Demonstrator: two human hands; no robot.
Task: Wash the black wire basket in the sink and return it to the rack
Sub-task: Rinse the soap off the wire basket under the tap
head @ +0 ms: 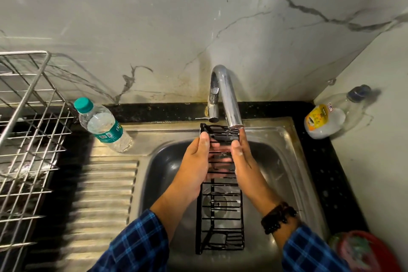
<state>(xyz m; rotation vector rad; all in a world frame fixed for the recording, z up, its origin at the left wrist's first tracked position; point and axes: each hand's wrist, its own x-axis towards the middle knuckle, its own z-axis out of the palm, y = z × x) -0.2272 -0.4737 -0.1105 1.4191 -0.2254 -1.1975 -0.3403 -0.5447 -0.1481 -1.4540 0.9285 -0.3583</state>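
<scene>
A long black wire basket hangs over the steel sink, its far end right under the chrome faucet spout. My left hand grips its left side with the thumb on the rim and fingers underneath. My right hand grips the right side the same way. The near end of the basket reaches down toward the sink's front wall. Whether water runs from the spout is hard to tell.
A steel wire dish rack stands at the left beside the ribbed drainboard. A water bottle with a teal cap stands at the sink's back left. A plastic bottle lies at the right corner; a red object sits at lower right.
</scene>
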